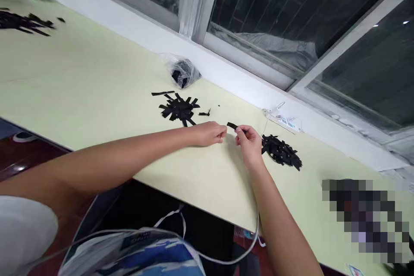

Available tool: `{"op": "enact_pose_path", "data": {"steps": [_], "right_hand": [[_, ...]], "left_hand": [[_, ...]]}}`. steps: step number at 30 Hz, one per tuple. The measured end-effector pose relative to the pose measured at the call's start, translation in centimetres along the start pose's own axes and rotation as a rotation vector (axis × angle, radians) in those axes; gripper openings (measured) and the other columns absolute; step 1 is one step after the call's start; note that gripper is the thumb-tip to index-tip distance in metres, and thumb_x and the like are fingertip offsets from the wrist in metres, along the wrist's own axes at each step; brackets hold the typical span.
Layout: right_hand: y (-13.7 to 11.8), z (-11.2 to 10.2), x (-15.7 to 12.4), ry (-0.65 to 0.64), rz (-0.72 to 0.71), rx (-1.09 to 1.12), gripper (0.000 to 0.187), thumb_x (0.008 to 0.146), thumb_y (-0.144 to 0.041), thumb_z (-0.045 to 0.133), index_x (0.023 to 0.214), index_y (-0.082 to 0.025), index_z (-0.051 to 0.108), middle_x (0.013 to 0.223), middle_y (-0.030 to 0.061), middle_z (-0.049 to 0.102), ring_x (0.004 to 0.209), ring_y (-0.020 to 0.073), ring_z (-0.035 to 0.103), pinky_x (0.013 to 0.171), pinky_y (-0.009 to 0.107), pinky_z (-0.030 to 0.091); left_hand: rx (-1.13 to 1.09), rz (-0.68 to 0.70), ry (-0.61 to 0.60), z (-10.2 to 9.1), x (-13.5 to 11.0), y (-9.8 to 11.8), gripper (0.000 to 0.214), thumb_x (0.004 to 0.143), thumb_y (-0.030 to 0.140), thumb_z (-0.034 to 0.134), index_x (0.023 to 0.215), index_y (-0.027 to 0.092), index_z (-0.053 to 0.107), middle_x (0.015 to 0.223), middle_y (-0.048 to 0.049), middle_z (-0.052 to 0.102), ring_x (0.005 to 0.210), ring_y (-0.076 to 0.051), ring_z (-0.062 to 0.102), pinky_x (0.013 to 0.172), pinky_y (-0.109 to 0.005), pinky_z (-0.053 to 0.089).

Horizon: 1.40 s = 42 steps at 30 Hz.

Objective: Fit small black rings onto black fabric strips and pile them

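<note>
Near the front of the pale yellow table (207, 181), my right hand (249, 141) pinches a short black strip (231, 125) between thumb and fingers, its free end pointing left. Just to the left, my left hand (211, 133) is closed with fingers curled; whether anything is inside is hidden. A small gap separates the two hands. Behind my left hand lies a loose pile of black strips (179, 108), with a single strip (162, 93) beside it. Right of my right hand is a denser heap of black pieces (281, 152).
A clear plastic bag (185, 73) with black contents stands near the wall. A white power strip (284, 123) with cables lies along the back edge. More black strips (24, 22) are at the far left. A blurred-out patch (365, 220) covers something at the right.
</note>
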State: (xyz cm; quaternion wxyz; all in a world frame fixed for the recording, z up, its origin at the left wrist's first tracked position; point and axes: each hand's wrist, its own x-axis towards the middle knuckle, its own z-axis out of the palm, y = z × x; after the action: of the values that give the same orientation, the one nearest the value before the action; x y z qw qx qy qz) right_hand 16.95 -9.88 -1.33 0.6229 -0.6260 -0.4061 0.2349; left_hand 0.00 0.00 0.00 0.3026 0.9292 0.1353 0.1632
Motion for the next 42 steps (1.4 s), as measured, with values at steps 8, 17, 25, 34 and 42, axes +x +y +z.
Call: {"op": "enact_pose_path", "data": {"steps": [8, 17, 25, 34, 42], "right_hand": [[-2.6, -1.0, -1.6, -0.690, 0.133, 0.213, 0.025, 0.076, -0.043, 0.076, 0.089, -0.024, 0.065, 0.066, -0.0038, 0.056, 0.057, 0.0111, 0.050, 0.057, 0.027, 0.042], [-0.2, -1.0, 0.0, -0.424, 0.016, -0.126, 0.033, 0.077, -0.049, 0.072, 0.090, -0.019, 0.068, 0.058, -0.0040, 0.053, 0.051, 0.0098, 0.043, 0.049, 0.024, 0.034], [0.4, -1.4, 0.3, -0.372, -0.031, -0.192, 0.031, 0.078, -0.047, 0.070, 0.088, -0.018, 0.068, 0.058, -0.0036, 0.052, 0.051, 0.0104, 0.043, 0.049, 0.025, 0.033], [0.2, -1.4, 0.3, -0.354, -0.056, -0.185, 0.032, 0.077, -0.048, 0.071, 0.089, -0.018, 0.070, 0.060, -0.0027, 0.055, 0.053, 0.0102, 0.042, 0.050, 0.025, 0.033], [0.2, -1.0, 0.0, -0.230, -0.098, -0.222, 0.036, 0.073, -0.049, 0.074, 0.090, -0.017, 0.077, 0.072, 0.0040, 0.069, 0.058, 0.0132, 0.052, 0.056, 0.028, 0.045]], "left_hand": [[-0.395, -0.119, 0.139, 1.1, 1.3, -1.6, 0.019, 0.077, 0.027, 0.071, 0.090, 0.014, 0.067, 0.080, -0.0046, 0.071, 0.075, -0.016, 0.065, 0.066, -0.025, 0.046], [-0.742, -0.246, 0.212, 2.0, 2.0, -1.4, 0.021, 0.071, 0.022, 0.080, 0.083, 0.012, 0.067, 0.077, -0.0069, 0.072, 0.070, -0.014, 0.067, 0.067, -0.027, 0.052], [-0.851, -0.337, 0.257, 1.7, 1.7, -0.8, 0.021, 0.069, 0.018, 0.082, 0.084, 0.011, 0.069, 0.075, -0.0059, 0.071, 0.066, -0.011, 0.066, 0.067, -0.027, 0.054], [-0.874, -0.394, 0.296, 1.6, 1.7, -0.3, 0.017, 0.071, 0.015, 0.080, 0.085, 0.011, 0.070, 0.080, -0.0073, 0.073, 0.070, -0.012, 0.068, 0.072, -0.025, 0.053], [-0.940, -0.420, 0.271, 1.2, 1.5, 0.0, 0.020, 0.071, 0.020, 0.079, 0.088, 0.012, 0.072, 0.088, -0.0089, 0.075, 0.077, -0.013, 0.067, 0.076, -0.028, 0.052]]}}
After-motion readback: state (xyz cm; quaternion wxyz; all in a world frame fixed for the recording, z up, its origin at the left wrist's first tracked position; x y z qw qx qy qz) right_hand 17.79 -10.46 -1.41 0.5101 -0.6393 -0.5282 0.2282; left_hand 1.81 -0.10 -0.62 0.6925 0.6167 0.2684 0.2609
